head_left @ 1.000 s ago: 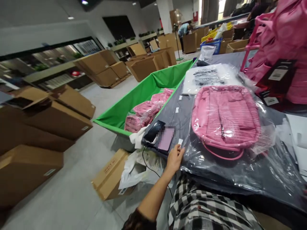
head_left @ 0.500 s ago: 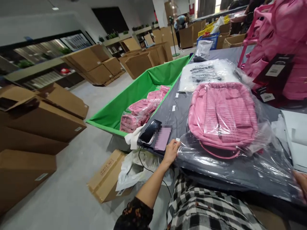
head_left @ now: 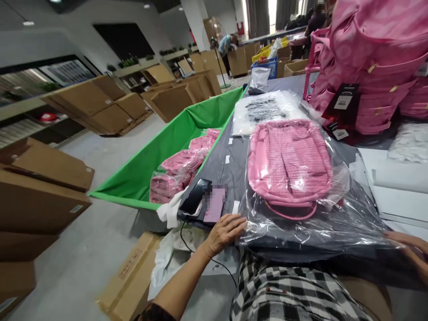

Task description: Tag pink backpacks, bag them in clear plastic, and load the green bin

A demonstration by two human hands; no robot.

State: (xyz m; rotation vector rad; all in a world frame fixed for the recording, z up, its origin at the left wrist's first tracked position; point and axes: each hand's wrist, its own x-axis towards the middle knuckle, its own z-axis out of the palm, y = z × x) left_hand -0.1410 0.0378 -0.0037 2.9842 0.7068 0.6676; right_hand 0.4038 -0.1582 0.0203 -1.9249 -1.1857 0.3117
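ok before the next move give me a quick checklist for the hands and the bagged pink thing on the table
1. Left hand at the clear plastic bag's near left corner: ok, fingers touch it.
2. Right hand firmly gripping the near right side: cannot tell; it is at the edge, hold unclear.
3. Pink rounded fabric bag inside the plastic: ok, lying down, thin pink loop handle toward the person.
4. Plastic smooth: not ok, creased around the pink bag.
5. Rectangular mauve-screened phone clear of the plastic: ok, left of it, close by the left hand.
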